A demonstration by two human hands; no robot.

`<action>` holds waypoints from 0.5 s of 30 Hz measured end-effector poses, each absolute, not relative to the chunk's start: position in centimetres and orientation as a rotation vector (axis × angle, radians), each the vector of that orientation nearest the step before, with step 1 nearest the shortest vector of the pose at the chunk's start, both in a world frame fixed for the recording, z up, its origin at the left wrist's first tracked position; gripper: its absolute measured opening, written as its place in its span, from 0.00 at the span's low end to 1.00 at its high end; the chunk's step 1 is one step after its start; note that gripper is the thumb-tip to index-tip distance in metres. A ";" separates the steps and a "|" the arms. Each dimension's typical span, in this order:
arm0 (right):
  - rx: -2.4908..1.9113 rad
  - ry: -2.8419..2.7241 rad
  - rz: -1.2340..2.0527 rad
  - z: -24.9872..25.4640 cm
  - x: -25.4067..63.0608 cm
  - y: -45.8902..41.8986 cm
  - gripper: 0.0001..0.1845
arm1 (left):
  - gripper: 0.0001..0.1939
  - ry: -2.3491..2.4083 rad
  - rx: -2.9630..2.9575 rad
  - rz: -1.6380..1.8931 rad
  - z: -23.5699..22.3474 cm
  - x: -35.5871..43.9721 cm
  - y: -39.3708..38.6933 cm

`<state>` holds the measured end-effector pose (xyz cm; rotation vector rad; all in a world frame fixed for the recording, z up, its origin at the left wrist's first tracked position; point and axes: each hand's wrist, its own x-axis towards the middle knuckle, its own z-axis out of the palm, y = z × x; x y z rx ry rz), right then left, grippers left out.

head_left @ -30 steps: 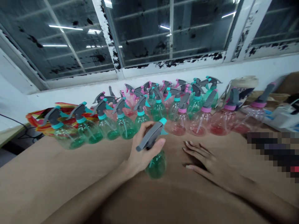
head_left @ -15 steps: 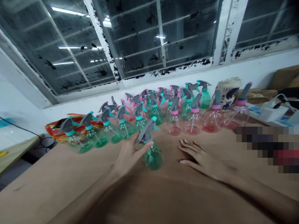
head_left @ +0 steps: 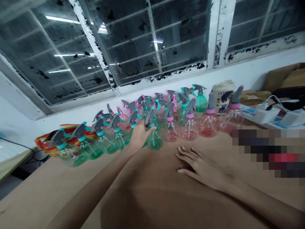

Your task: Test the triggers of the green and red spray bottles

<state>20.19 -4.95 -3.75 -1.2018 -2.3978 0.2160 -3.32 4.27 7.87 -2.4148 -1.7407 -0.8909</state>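
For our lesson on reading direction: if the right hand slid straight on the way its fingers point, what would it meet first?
The right hand would probably meet the green spray bottle held by the left hand, though depth is unclear.

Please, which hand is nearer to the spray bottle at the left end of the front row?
Left. The left hand is to the right of that spray bottle, holding another green bottle; the right hand rests on the table, even farther right.

pale container (head_left: 222, 97) by wall: dark capitals "ian" legible; marks below them too small to read.
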 end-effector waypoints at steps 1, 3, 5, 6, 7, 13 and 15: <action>-1.207 -2.400 0.223 -3.7 20.2 -5.0 0.33 | 0.17 -1.740 -2.411 -0.898 7.8 -3.3 4.5; -1.221 -2.411 0.235 -3.6 20.2 -5.0 0.33 | 0.17 -1.736 -2.411 -0.918 7.7 -3.2 4.9; -1.229 -2.418 0.243 -3.7 20.2 -4.9 0.34 | 0.18 -1.732 -2.413 -0.945 7.4 -3.3 5.3; -1.228 -2.417 0.249 -3.7 20.2 -4.9 0.34 | 0.19 -1.730 -2.415 -0.959 7.3 -3.3 5.5; -1.226 -2.412 0.256 -3.8 20.2 -4.9 0.34 | 0.20 -1.728 -2.416 -0.973 7.2 -3.3 5.7; -1.291 -2.231 0.360 -2.8 20.1 -4.8 0.27 | 0.19 -1.701 -2.447 -1.052 6.9 -3.4 6.6; -1.364 -2.124 0.395 -1.8 20.2 -4.7 0.23 | 0.19 -1.695 -2.448 -1.087 6.8 -3.5 6.4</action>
